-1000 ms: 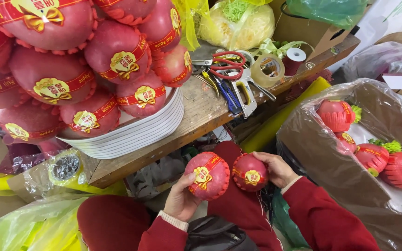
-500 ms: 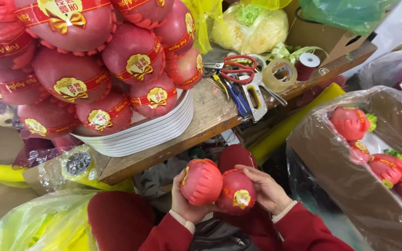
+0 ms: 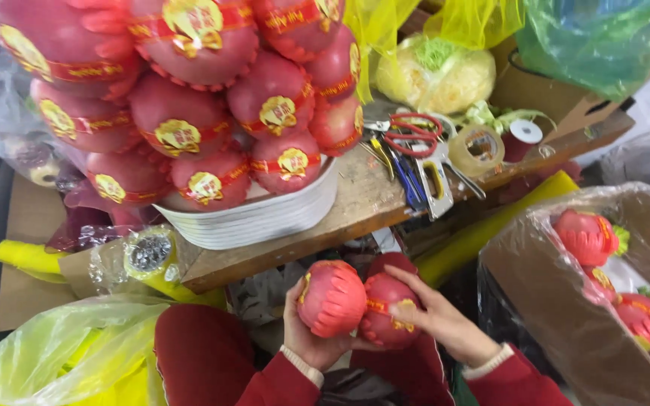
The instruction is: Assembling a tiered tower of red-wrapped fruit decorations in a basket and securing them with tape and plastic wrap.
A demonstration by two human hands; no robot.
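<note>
Hands [image 3: 317, 338] clamped on two red wrapped fruits [image 3: 332, 297] side by side, gold labels sideways.

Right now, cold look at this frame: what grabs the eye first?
The heap of red wrapped fruits with gold seals, piled high in a white ribbed basket on the wooden bench, upper left. Next, low in the middle, the left hand and right hand press two more red wrapped fruits together. At right, a plastic-lined cardboard box holds others with green tufts.
</note>
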